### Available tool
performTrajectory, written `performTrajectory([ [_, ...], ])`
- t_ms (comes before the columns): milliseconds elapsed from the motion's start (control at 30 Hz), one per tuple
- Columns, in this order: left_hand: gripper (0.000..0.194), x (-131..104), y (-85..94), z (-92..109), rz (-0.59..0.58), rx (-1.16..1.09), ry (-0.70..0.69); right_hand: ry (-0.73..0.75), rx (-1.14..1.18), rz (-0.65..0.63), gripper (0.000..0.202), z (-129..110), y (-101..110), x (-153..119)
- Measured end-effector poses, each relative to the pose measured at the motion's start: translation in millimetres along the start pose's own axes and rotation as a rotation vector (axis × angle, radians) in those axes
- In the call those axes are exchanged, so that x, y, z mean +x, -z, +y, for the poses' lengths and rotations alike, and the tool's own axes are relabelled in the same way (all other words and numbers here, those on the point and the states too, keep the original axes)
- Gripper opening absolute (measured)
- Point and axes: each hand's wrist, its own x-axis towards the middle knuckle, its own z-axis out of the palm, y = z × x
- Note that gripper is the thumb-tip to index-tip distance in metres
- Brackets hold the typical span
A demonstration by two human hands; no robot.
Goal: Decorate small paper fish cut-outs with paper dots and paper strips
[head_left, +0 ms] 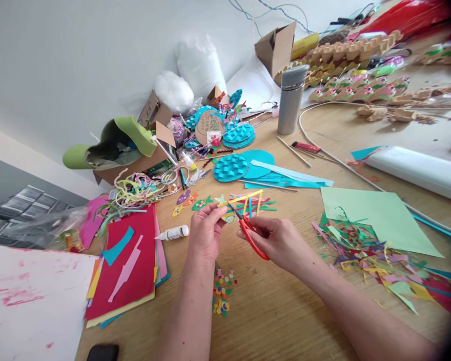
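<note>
My right hand (261, 234) is closed around the red handles of a pair of scissors (256, 242). The scissor blades reach to a yellow paper strip (244, 199), which my left hand (209, 225) pinches near its left end. A pale green paper piece (229, 219) shows just below my left fingertips; whether they hold it too I cannot tell. Behind the hands lie coloured paper strips (268, 205) and several small paper fish (202, 203). Between my forearms is a scatter of small coloured paper dots (224, 286).
A white glue bottle (173, 233) lies beside stacked coloured paper (131, 260) on the left. Light green paper (376, 215) and paper scraps (364, 260) spread to the right. Farther back are blue paper discs (231, 168), a grey tumbler (292, 100) and a green cap (113, 143).
</note>
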Motion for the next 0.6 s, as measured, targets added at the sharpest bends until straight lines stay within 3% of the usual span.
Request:
performTrajectory([
  [433,0.019,1,2.1,0,0.009,0.007,0.016,-0.003,0.027,-0.004,0.043,4,1,2],
  [600,0.021,2,2.5,0,0.012,0.021,0.032,-0.009,0.148,0.070,0.042,-5,5,2],
])
